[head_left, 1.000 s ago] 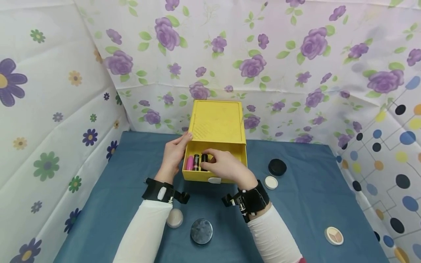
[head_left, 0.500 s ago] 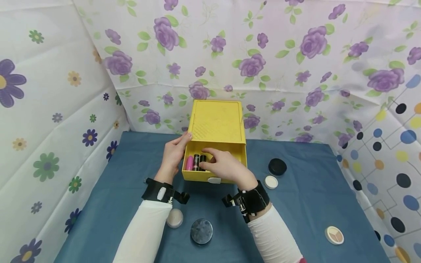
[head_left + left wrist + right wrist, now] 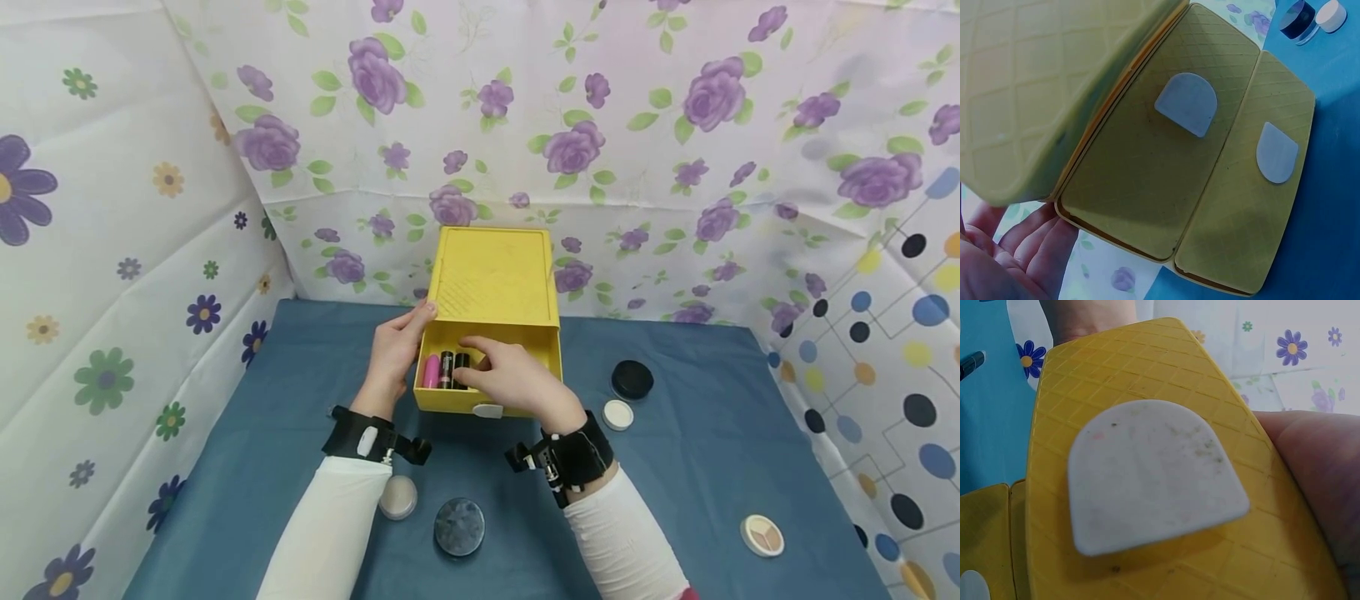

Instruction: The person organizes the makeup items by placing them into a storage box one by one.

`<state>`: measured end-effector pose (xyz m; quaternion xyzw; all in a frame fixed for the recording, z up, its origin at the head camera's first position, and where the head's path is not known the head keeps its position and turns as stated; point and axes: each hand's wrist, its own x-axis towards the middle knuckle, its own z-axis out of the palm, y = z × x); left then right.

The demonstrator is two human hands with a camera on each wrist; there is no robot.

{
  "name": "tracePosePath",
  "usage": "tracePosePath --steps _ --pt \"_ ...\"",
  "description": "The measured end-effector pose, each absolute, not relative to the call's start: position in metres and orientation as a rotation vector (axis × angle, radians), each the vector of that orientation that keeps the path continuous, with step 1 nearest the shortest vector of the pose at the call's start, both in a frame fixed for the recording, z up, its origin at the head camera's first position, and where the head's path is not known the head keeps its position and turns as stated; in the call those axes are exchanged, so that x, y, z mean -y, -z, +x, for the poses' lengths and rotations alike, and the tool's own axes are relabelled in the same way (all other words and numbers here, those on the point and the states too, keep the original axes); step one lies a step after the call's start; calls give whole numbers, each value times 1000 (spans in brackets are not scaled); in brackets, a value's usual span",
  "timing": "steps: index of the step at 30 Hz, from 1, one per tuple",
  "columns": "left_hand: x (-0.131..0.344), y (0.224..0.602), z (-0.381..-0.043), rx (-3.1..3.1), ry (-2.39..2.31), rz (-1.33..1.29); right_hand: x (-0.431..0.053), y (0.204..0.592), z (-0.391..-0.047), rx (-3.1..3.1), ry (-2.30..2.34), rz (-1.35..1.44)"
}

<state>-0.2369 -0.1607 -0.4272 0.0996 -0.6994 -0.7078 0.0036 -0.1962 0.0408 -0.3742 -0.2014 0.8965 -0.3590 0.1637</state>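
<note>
A yellow drawer box (image 3: 495,275) stands against the back cloth, its top drawer (image 3: 450,402) pulled out. Lying side by side in the drawer's left part are a pink tube (image 3: 431,372), a black lipstick tube with a label (image 3: 446,370) and a plain black tube (image 3: 462,362). My right hand (image 3: 517,377) reaches over the drawer's front and pinches the plain black tube, thumb at its near part and forefinger by its far end. My left hand (image 3: 393,354) rests along the box's left side; its fairly straight fingers (image 3: 1038,244) touch the side edge in the left wrist view.
Right of the box lie a round black container (image 3: 632,381) and a small white-topped pot (image 3: 618,415). A contour compact (image 3: 762,536) is farther right. Near my forearms are a pale round pot (image 3: 398,497) and a dark round compact (image 3: 459,527). Lower drawers have white handles (image 3: 1188,103).
My right hand has shifted the plain black tube slightly left, closer to the labelled one, and it now lies lower in the drawer. My left hand stays at the box's side.
</note>
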Motion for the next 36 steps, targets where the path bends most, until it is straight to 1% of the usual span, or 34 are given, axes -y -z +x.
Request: tracePosePath --steps 14,22,32,36 --pt "160 425 -237 2206 2194 330 -42 371 -198 -2560 1033 -583" --pt "160 425 -238 2226 2187 324 -49 359 -196 -2652 1018 -574" --pt "159 425 -239 2220 2196 308 -89 323 -197 -2682 1069 -623" --pt "160 425 -239 2221 2197 327 -106 315 -198 -2683 1077 -623"
